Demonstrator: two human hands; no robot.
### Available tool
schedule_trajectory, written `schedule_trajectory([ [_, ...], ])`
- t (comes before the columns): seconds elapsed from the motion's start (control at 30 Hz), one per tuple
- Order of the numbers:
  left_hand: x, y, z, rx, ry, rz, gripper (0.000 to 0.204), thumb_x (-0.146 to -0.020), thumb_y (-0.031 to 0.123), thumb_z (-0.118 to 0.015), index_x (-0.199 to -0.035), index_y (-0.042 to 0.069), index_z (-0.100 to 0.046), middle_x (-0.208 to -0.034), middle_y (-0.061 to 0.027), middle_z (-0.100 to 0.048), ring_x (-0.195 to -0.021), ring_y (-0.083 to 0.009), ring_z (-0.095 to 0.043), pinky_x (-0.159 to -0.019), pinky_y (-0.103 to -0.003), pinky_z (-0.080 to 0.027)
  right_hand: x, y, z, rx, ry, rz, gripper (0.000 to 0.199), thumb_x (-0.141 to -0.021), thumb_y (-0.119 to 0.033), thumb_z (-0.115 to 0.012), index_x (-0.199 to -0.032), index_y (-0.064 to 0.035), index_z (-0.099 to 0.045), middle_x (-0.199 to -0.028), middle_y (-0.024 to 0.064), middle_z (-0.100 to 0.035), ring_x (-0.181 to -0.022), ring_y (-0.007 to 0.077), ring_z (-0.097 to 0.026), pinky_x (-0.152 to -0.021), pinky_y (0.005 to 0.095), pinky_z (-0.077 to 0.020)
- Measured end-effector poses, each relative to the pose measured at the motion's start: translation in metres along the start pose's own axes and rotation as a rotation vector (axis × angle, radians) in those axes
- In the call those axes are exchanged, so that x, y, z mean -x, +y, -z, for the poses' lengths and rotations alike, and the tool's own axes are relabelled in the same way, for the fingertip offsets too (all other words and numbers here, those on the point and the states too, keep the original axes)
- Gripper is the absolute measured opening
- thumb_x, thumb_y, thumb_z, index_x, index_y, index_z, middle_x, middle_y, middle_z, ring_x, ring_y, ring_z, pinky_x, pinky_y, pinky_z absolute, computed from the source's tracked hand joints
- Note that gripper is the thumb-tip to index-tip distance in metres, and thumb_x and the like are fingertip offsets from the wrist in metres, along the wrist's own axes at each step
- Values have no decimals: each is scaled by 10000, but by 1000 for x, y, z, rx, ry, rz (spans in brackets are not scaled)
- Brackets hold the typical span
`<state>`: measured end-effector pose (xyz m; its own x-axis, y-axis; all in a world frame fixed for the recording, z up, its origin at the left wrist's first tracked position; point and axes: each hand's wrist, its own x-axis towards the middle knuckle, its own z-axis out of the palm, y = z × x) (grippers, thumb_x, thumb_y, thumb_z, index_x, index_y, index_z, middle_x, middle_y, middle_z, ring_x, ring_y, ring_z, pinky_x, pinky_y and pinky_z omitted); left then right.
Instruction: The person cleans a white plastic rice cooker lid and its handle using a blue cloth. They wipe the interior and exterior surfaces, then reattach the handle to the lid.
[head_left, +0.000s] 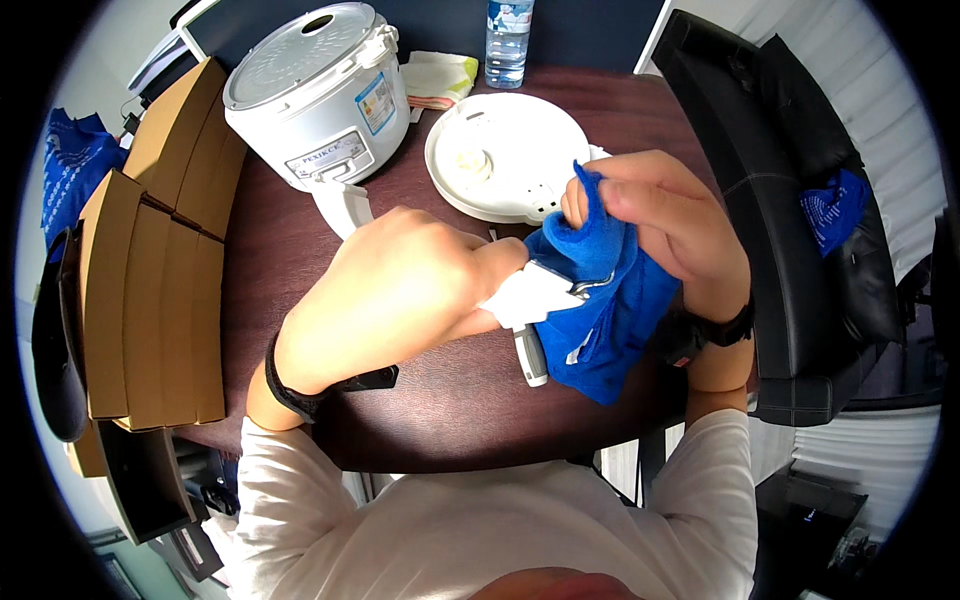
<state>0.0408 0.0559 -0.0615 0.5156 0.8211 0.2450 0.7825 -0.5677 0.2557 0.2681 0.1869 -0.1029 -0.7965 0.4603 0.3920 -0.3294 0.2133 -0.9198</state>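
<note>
My left hand (415, 275) is closed on a small white plastic part (535, 296) with a bent metal wire at its right end. Bunched in my right hand (672, 205) is a blue cloth (610, 335), its fingers pinching a fold near the top. The cloth hangs behind and against the white part. Below the part, a grey-and-white handle (531, 355) of some tool shows on the table; its other end is hidden. Beyond my hands lies a round white plastic lid piece (530, 150) with small holes at its near edge.
A white rice cooker (320, 110) stands at the back left, near a folded cloth (438, 80) and a water bottle (508, 45). Cardboard boxes (150, 300) line the left side of the dark table (420, 430). On the right is a black sofa (780, 230).
</note>
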Motion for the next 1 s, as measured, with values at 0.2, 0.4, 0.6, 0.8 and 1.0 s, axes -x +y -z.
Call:
schedule_trajectory([
  [0.2, 5, 0, 4, -43, 55, -3, 277, -660, 193, -743, -849, 70, -582, -610, -98, -581, -591, -297, -607, -507, -385, -450, -5, -35, 13, -35, 467, -66, 328, -941, -243, -519, -1147, 6, -579, -1038, 113, -631, -973, 179, -599, -868, 321, -472],
  [0.4, -5, -14, -6, -162, 256, -70, 337, -574, 131, -747, -862, 57, -590, -703, -84, -607, -656, -273, -610, -557, -367, -466, -13, -42, -18, 94, 356, -155, 288, -945, -340, -542, -965, -66, -626, -791, -26, -575, -705, 45, -520, -646, 180, -413],
  [0.6, -16, -33, -13, -354, 449, -184, 236, -588, 92, -683, -803, 89, -587, -640, -25, -522, -603, -207, -569, -529, -330, -452, -13, -37, -23, 251, 340, -128, 273, -957, -316, -531, -923, -57, -610, -691, -74, -469, -635, -3, -408, -555, 172, -318],
  [0.8, -16, -32, -15, -344, 477, -231, 217, -590, 104, -682, -785, 88, -587, -628, -22, -511, -570, -200, -554, -511, -323, -442, -8, -45, -45, 438, 317, -78, 238, -959, -243, -522, -939, -15, -589, -710, -41, -516, -611, 38, -461, -533, 200, -347],
  [1.0, -12, -32, -15, -291, 367, -111, 238, -589, 147, -713, -763, 67, -571, -634, -54, -540, -613, -244, -588, -549, -350, -469, -11, -37, -70, 826, 217, 207, 150, -866, -89, -574, -934, 45, -588, -851, 172, -621, -739, 295, -636, -654, 311, -494],
])
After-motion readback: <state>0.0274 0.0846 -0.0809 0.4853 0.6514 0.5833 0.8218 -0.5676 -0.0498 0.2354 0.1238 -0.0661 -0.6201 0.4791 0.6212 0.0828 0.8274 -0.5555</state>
